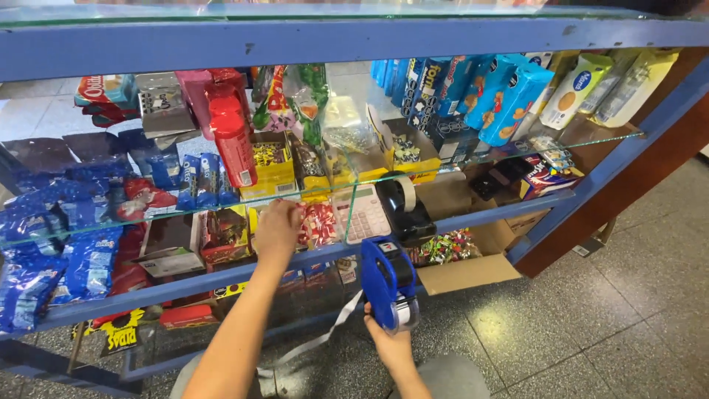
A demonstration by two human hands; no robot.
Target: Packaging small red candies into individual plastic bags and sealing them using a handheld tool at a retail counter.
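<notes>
Upright blue price-label gun (388, 284), tape trailing

calculator (363, 214) on glass shelf (443, 171) | tape dispenser (402, 207) beside it | red tube (233, 140) | cardboard box (473, 270) below

From my feed I see a blue metal display case (310, 44) with glass shelves (473, 159) and a glass top. Its right end is brown wood (628, 185). Below lies a grey speckled terrazzo floor (591, 325), evenly lit.
</notes>
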